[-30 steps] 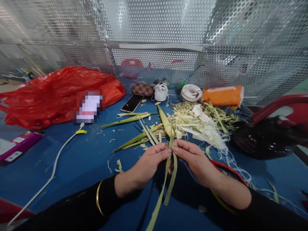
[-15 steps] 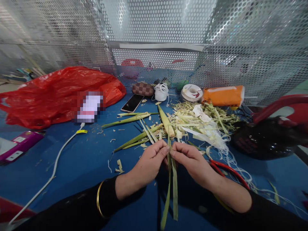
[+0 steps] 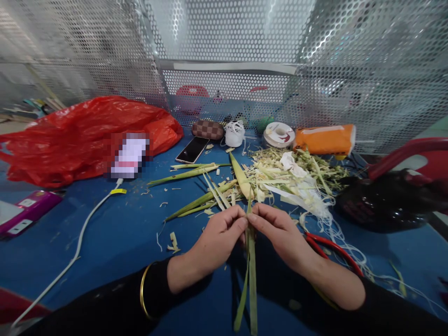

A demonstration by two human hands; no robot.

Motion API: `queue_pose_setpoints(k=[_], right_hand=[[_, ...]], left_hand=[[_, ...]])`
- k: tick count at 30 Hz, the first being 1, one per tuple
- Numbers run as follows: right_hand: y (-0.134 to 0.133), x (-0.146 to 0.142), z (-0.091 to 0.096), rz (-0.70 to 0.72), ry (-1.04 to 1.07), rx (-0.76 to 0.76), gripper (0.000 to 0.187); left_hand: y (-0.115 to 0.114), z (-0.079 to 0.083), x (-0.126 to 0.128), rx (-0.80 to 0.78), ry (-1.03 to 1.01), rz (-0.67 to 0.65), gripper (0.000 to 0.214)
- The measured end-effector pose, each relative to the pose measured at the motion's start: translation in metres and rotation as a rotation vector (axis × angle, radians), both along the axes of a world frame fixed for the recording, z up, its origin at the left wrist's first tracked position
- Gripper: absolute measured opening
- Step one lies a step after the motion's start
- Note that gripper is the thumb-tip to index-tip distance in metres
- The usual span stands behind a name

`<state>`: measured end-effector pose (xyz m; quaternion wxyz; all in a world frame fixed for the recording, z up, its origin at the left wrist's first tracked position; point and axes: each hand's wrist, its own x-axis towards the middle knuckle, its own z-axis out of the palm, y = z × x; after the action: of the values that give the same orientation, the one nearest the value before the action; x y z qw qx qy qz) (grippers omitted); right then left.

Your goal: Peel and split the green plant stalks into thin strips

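Two long green leaf strips [image 3: 252, 280] hang down between my hands, almost side by side. My left hand [image 3: 222, 235] pinches them near their upper end with thumb and forefinger. From the other side my right hand [image 3: 276, 228] pinches the same spot, its fingertips touching those of the left. A short leaf tip pokes up above the fingers. Just beyond lies a pale green leaf bud [image 3: 240, 175], and left of it several leaf spears [image 3: 201, 200] rest on the blue table [image 3: 133, 252]. Exactly how the strips cross under the fingertips is hidden.
A heap of leaf scraps [image 3: 290, 170] spreads behind my right hand, with tangled white string [image 3: 336, 238]. Red-handled scissors [image 3: 336, 249] lie by my right forearm, near a black bag [image 3: 388, 203]. A charging cable [image 3: 84, 233] and red plastic bag [image 3: 84, 140] are left.
Both hands have shifted slightly, still pinching the strips. The lower ends of the strips have swung closer together, and the right one now hangs lower.
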<state>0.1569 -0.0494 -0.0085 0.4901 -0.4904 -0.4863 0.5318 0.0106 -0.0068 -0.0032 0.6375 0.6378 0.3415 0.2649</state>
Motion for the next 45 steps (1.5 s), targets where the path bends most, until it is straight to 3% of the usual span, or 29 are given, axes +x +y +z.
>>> queue_pose_setpoints(k=[3, 8, 11, 22, 32, 41, 45], right_hand=[[0.000, -0.001, -0.001, -0.019, 0.014, 0.004, 0.034], [0.000, 0.000, -0.001, 0.006, 0.148, -0.061, 0.031], [0.000, 0.001, 0.000, 0.032, 0.160, -0.079, 0.031], [-0.001, 0.000, -0.003, 0.077, -0.038, -0.017, 0.032], [-0.001, 0.000, 0.003, 0.119, 0.150, -0.076, 0.032], [0.000, 0.000, -0.002, -0.015, 0.010, -0.014, 0.035], [0.001, 0.000, -0.001, -0.038, 0.026, -0.015, 0.036]], left_hand=[[0.000, -0.001, 0.000, -0.029, -0.011, 0.010, 0.025], [0.000, -0.007, 0.002, -0.296, -0.183, -0.047, 0.024], [0.001, -0.011, 0.002, -0.357, -0.227, -0.076, 0.024], [0.002, -0.001, 0.000, -0.065, -0.060, 0.030, 0.029], [0.000, -0.002, 0.002, -0.205, -0.159, -0.015, 0.027], [0.002, -0.003, 0.000, -0.014, -0.010, -0.017, 0.025], [0.002, -0.003, -0.001, -0.022, -0.018, -0.022, 0.026]])
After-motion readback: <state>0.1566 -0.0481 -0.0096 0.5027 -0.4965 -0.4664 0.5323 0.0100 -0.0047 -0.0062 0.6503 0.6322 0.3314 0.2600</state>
